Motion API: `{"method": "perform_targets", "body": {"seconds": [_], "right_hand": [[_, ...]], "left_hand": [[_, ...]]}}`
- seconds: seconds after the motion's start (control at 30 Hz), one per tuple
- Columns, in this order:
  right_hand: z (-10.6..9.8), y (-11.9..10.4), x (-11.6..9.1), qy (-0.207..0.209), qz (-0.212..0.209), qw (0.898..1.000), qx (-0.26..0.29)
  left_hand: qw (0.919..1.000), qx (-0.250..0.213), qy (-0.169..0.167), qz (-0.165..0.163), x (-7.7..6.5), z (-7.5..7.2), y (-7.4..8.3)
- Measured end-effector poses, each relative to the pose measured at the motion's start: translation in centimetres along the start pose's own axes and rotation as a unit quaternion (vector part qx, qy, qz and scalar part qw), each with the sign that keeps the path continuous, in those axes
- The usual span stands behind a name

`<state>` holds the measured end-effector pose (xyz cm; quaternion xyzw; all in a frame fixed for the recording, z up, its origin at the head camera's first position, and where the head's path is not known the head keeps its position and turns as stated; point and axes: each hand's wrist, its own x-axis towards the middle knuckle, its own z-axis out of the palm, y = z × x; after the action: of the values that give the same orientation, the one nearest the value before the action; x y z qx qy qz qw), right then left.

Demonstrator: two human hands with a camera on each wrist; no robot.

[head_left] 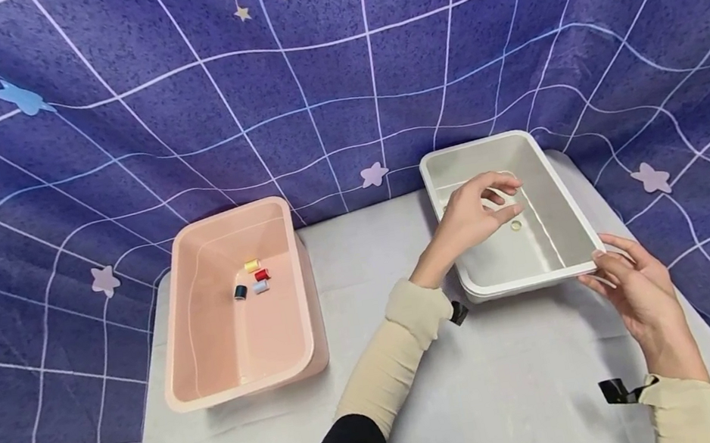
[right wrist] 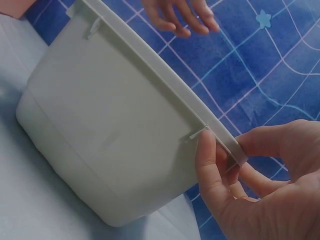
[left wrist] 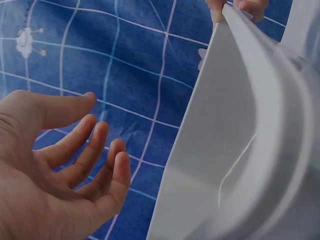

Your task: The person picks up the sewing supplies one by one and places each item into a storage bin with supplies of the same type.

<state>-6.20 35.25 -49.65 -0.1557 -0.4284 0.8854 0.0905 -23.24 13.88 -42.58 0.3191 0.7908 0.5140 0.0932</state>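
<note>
My left hand [head_left: 468, 218] hovers over the grey plastic bin [head_left: 506, 268], fingers loosely bent and thumb apart from them. Nothing lies between them in the left wrist view, where the hand [left wrist: 65, 170] is beside the bin wall [left wrist: 200, 125]. At the near right corner, my right hand [head_left: 640, 286] grips the bin's rim; thumb and fingers pinch the edge from both sides in the right wrist view. One small, round, pale yellowish piece [head_left: 516, 226] lies on the bin's floor below the left fingertips. The left hand hides part of the bin's inside.
A pink plastic bin [head_left: 306, 336] stands on the left of the white-covered table [head_left: 491, 392]. Inside it are several thread spools: yellow [head_left: 253, 265], red [head_left: 262, 274], light blue [head_left: 261, 287] and dark [head_left: 240, 292]. A blue patterned curtain [head_left: 334, 79] hangs behind the bins.
</note>
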Motion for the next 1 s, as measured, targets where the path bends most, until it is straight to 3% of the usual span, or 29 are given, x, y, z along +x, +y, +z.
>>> {"method": "perform_targets", "body": {"seconds": [0.13,0.6,0.83,1.0], "right_hand": [[0.0,0.0,0.0,-0.001,-0.001,1.000,0.004],[-0.2,0.1,0.0,-0.003,0.006,1.000,0.010],[-0.2,0.1,0.0,-0.009,0.004,1.000,0.022],[-0.2,0.1,0.1,-0.009,0.005,1.000,0.027]], "left_hand": [[0.9996,-0.024,0.010,0.009,-1.8,-0.7,0.1],[0.9995,-0.022,0.016,0.019,-7.5,-1.6,0.5],[0.9991,-0.037,0.020,0.010,-10.4,-1.3,-0.8],[0.9982,-0.053,0.027,-0.013,-12.4,-0.9,-2.2]]}}
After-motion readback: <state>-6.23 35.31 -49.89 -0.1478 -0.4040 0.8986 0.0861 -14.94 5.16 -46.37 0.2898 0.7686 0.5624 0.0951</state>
